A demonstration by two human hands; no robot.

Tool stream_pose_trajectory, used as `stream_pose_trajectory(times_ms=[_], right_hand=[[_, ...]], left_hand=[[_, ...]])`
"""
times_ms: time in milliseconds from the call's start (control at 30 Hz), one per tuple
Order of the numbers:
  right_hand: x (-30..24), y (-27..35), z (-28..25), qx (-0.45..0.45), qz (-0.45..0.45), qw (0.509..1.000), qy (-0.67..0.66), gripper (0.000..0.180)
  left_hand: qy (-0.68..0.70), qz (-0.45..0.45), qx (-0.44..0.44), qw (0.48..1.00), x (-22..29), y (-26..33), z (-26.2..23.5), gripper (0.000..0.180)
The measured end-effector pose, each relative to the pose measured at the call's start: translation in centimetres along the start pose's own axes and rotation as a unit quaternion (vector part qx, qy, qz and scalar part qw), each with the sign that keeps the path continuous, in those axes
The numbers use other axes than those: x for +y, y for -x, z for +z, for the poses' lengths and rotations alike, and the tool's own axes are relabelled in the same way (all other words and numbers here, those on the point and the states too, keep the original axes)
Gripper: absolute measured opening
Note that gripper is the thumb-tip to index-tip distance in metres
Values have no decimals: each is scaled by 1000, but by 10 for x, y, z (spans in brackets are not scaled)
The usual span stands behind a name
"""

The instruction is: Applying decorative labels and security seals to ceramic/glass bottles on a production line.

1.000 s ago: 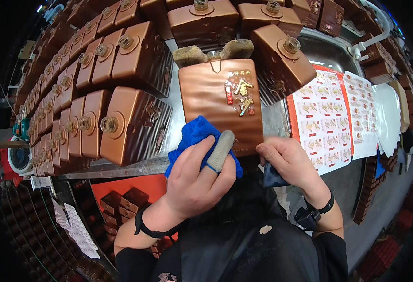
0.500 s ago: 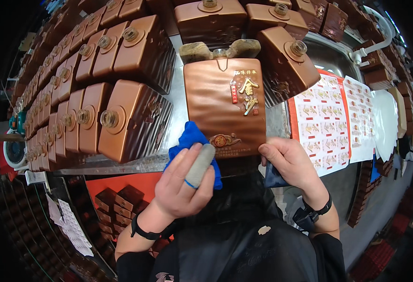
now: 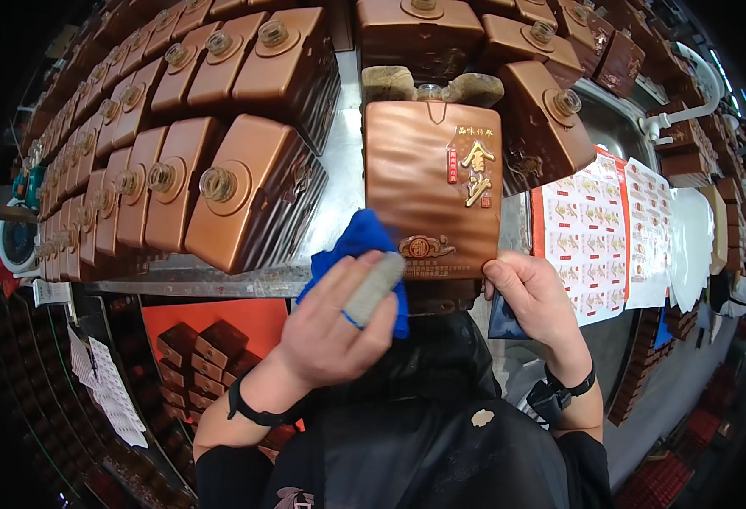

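A flat copper-brown bottle (image 3: 428,182) with a gold and red label lies on its back in front of me, its neck resting on a wooden cradle (image 3: 432,85). My left hand (image 3: 335,327), with a grey cover on one finger, presses a blue cloth (image 3: 356,246) against the bottle's lower left corner. My right hand (image 3: 534,297) grips the bottle's lower right corner.
Rows of identical brown bottles (image 3: 220,178) stand on the metal bench (image 3: 339,178) to the left and behind. Sheets of red and white stickers (image 3: 610,233) lie to the right. Brown boxes (image 3: 199,348) sit in a red crate below.
My left hand and the blue cloth have slid down the bottle's face from its lower middle to the lower left corner. The right hand has stayed at the bottle's lower right corner.
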State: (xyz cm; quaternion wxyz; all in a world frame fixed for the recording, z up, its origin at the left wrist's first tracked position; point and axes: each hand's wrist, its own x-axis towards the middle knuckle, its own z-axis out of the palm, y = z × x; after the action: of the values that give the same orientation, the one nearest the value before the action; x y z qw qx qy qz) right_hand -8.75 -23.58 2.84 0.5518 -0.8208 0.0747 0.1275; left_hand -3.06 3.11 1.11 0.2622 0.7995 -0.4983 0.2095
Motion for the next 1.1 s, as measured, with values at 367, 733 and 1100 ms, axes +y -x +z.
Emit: stream_pose_trajectory(times_ms=[367, 733, 1100], right_hand=[[-1, 1, 0, 2, 16, 1000, 5, 37], [-1, 2, -6, -8, 41, 999, 27, 38], [-48, 20, -18, 140, 34, 980, -134, 15]], left_hand=[[44, 25, 30, 998, 13, -34, 25, 14], [-91, 29, 40, 995, -29, 23, -6, 15], [65, -254, -102, 959, -7, 4, -21, 69]])
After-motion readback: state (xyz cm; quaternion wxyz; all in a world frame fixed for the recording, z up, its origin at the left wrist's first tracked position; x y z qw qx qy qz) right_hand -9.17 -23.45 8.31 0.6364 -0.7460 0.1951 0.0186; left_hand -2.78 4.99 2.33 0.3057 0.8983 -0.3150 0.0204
